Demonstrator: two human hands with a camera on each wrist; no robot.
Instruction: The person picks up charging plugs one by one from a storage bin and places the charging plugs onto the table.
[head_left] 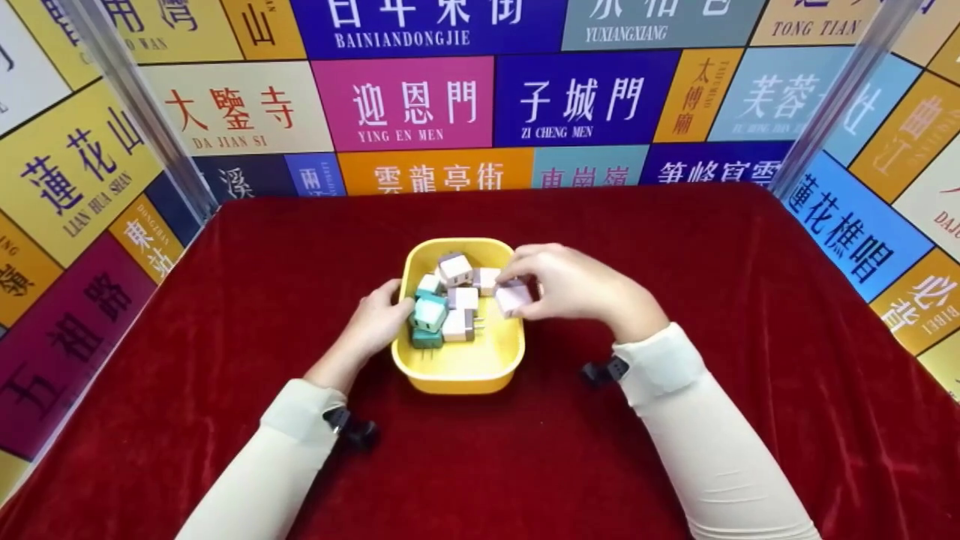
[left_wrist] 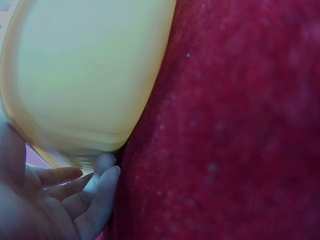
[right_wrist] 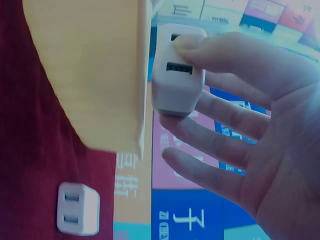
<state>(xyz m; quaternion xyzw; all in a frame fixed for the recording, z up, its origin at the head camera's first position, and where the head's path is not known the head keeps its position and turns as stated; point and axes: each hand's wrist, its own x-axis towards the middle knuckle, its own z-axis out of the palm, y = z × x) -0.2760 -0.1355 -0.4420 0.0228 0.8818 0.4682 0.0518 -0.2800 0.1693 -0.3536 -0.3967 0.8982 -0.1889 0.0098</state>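
A white USB charger [head_left: 513, 298] is pinched by my right hand [head_left: 581, 289] over the right rim of a yellow plastic basin [head_left: 405, 366]. Two USB ports show on that charger's face in the right wrist view, with the thumb pressing beside them. Several chargers lie in a heap inside the basin: some white with grey ends [head_left: 459, 325], others green [head_left: 430, 313]. On the basin's left side, my left hand [head_left: 376, 319] grips the wall, its thumb at the rim and its fingers [left_wrist: 102, 192] against the outside.
Dark red cloth [head_left: 465, 465] covers the table. Another white charger [right_wrist: 77, 209] stands on the cloth beyond the basin in the right wrist view. Panels with printed signs [head_left: 405, 101] enclose the back and sides, with clear corner posts [head_left: 847, 90].
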